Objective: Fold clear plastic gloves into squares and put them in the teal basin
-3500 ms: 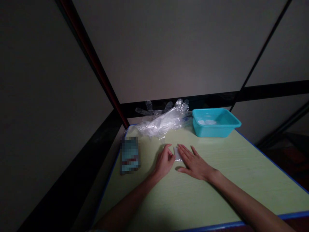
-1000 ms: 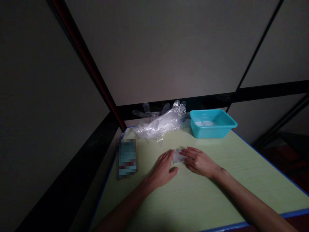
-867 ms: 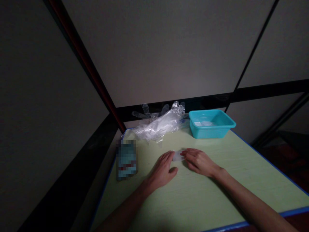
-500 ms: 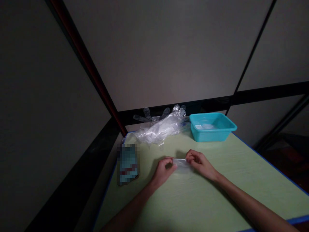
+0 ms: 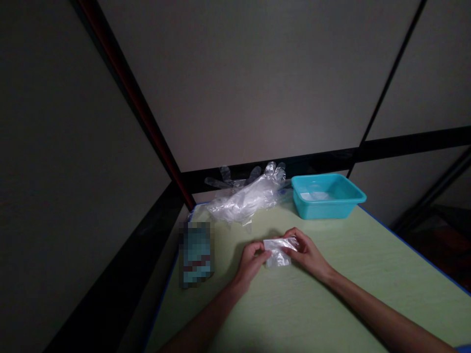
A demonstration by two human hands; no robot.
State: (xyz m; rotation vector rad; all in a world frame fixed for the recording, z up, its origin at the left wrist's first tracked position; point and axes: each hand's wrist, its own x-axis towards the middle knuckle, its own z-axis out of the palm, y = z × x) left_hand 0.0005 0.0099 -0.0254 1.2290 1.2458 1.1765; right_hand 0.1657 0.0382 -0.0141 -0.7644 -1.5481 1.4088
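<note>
A folded plastic glove (image 5: 278,257), made of thin clear film like the pile behind it, is stretched between my two hands above the table. My left hand (image 5: 252,262) pinches its left end between thumb and fingers. At the right end, my right hand (image 5: 303,250) has its thumb on the near side and its fingers behind the film. Farther back lies a loose heap of clear disposable gloves (image 5: 245,198), some of their fingers spread up against the wall.
A turquoise plastic basin (image 5: 324,211) stands at the back right with some clear film inside. On the left edge lies a blurred-out flat bluish item (image 5: 196,252). The pale green table (image 5: 331,314) has blue edging and meets wall panels (image 5: 265,88) behind and at left.
My right fingers have folded over the glove's top edge, and more crumpled, shiny film now shows between my hands. The view has shifted slightly; the basin and heap stay put.
</note>
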